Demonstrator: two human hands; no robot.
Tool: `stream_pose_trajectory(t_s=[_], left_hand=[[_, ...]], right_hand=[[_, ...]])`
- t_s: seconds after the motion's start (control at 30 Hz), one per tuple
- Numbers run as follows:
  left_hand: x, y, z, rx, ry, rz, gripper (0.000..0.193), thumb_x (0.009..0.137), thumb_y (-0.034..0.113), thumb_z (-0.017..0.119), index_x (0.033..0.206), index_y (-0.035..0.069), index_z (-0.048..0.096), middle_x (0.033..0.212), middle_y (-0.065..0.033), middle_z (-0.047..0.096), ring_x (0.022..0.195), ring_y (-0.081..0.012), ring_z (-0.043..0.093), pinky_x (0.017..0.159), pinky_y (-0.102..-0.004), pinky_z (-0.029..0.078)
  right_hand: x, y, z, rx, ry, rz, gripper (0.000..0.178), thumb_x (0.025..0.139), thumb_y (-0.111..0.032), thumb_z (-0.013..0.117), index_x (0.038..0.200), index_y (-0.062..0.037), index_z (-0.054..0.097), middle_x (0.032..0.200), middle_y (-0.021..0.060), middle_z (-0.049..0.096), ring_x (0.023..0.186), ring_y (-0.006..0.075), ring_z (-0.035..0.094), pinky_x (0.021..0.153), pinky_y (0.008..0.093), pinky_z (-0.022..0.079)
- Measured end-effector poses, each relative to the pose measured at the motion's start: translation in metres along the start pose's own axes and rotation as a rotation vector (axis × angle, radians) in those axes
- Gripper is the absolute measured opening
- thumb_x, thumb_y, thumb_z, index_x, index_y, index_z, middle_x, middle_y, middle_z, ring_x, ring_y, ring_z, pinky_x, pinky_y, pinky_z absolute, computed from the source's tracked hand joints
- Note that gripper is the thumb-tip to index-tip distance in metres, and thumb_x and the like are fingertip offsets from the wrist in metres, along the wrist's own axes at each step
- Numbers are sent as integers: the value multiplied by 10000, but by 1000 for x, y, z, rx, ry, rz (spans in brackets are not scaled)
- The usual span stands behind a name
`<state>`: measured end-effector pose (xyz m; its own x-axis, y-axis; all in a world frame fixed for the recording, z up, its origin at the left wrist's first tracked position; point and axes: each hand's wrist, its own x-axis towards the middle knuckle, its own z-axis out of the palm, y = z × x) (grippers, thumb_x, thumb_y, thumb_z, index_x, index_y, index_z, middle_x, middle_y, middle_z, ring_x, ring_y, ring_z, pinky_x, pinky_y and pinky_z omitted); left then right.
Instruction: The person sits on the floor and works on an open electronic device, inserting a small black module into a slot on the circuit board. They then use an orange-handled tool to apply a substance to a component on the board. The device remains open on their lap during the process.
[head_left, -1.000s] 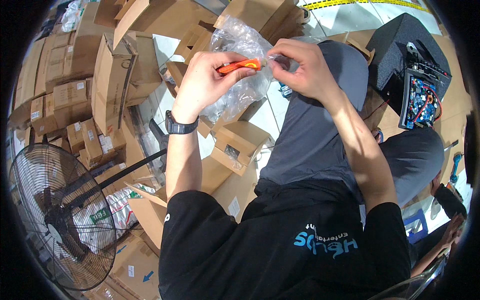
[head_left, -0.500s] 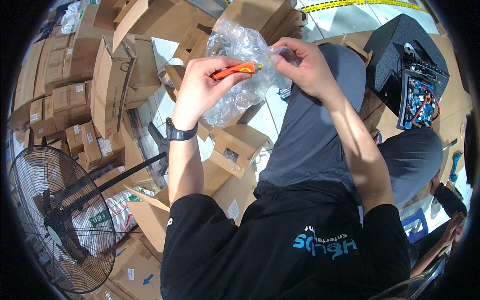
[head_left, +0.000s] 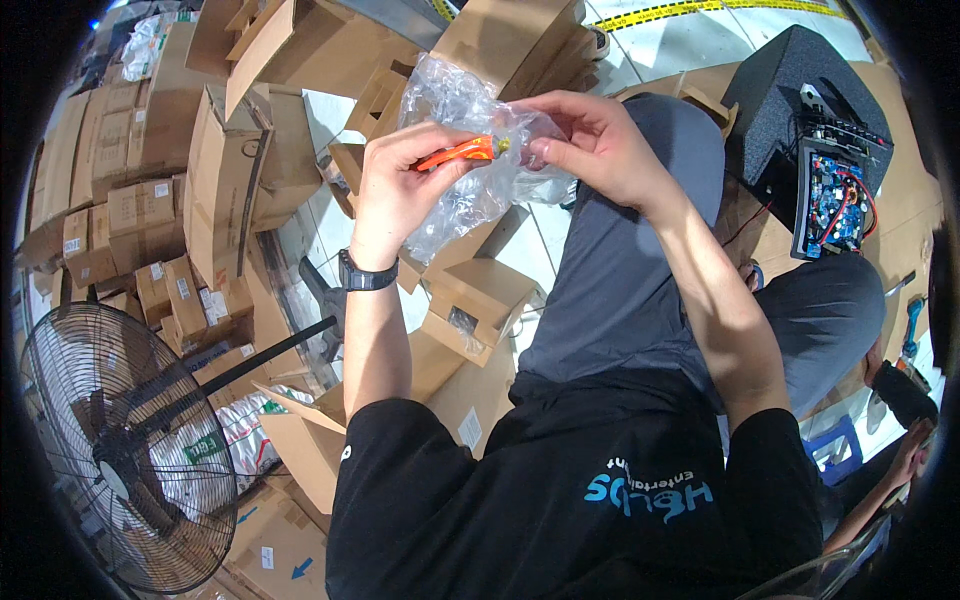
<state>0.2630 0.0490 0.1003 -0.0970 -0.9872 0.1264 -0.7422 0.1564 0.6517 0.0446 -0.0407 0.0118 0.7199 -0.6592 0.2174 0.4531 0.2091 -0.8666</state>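
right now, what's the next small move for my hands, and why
Probably hold the orange tube steady in your left hand and ease the clear plastic bag off its yellowish tip with your right hand: those fingers are already at the bag, and plastic crowds the tip, though whether it touches is unclear.
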Motion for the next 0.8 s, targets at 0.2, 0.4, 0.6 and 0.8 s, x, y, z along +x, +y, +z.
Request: stream_pose_trajectory(t_s=[0.2,0.4,0.6,0.8], left_hand=[[3,2,5,12,-16,-23,203,790,-5,761,993,4,766,836,-81,731,750,-150,680,694,-271,512],[6,0,16,-2,19,-67,198,801,66,810,991,20,781,776,-100,718,664,-151,658,631,-269,500],[4,-6,34,-111,71,-160,184,822,85,819,994,29,785,749,-94,718,633,-113,626,605,-261,480],[-2,-7,40,-195,53,-232,171,858,8,775,1030,6,776,831,-20,719,674,-52,603,601,-204,476]], right_hand=[[1,0,3,-176,68,-56,225,899,-44,755,1121,-7,750,1059,70,750,975,91,684,867,247,554],[-1,-1,2,-366,198,-134,174,842,-10,771,1015,8,766,968,78,767,915,100,703,855,254,561],[-1,0,3,-429,286,-113,191,802,44,769,991,27,745,1005,96,758,938,115,699,880,267,560],[-1,4,-2,-371,351,-43,184,784,29,782,964,24,746,943,71,756,856,88,691,791,238,560]])
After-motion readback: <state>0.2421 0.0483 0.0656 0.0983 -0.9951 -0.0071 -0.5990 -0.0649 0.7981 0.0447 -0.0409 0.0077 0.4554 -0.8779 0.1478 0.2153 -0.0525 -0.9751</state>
